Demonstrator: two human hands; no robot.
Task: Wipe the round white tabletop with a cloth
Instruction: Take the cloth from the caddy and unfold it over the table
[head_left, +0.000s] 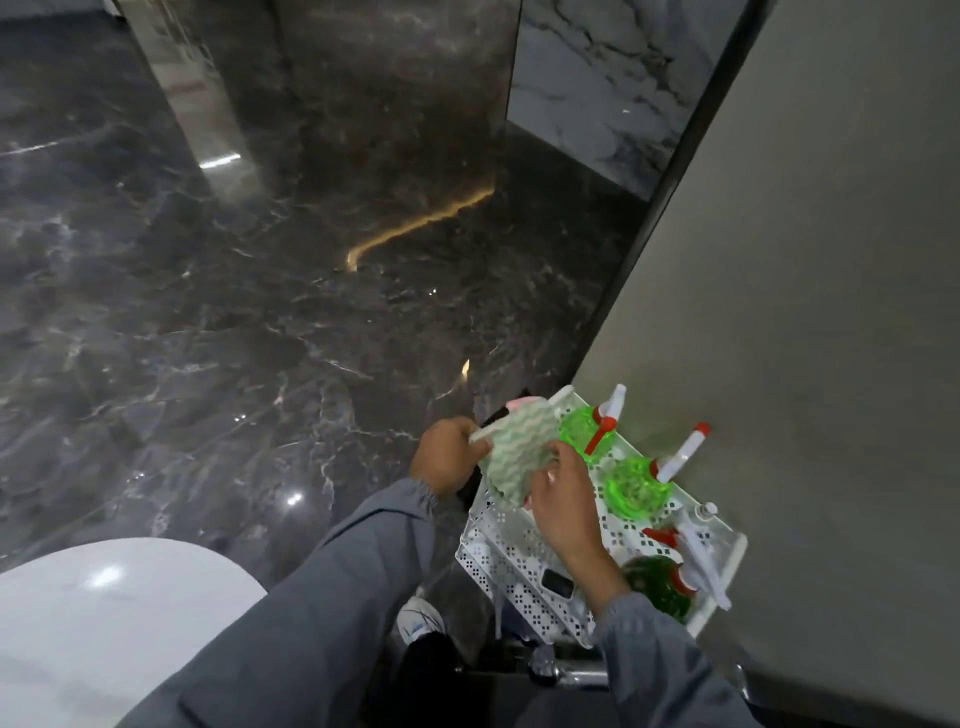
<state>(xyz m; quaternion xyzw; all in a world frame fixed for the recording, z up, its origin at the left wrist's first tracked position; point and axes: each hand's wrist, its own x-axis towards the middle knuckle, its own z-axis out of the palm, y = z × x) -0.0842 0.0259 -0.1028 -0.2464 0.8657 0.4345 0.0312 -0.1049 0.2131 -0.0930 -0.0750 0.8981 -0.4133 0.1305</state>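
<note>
Cloth (514, 449) at cart (519, 564), tabletop (104, 623) apart

Marble floor (234, 312) is reflecting lights; the white tabletop is lying lower left. Left hand (447, 457) and right hand (563, 506) are each pinching the green cloth above the perforated cart by the grey wall (831, 260).

Both hands hold a pale green, ripple-textured cloth (517, 452) above the far end of a white perforated cart tray (511, 569). The left hand (447, 454) pinches its left edge and the right hand (563, 506) grips its lower right edge with curled fingers (565, 461). The tray stands against a grey wall (805, 260) and carries three green spray bottles (636, 491) with red-and-white trigger heads, ranged along the wall side. The round white worktop (104, 623) lies at lower left, well apart from the cloth, above a dark polished marble floor (208, 312).
</note>
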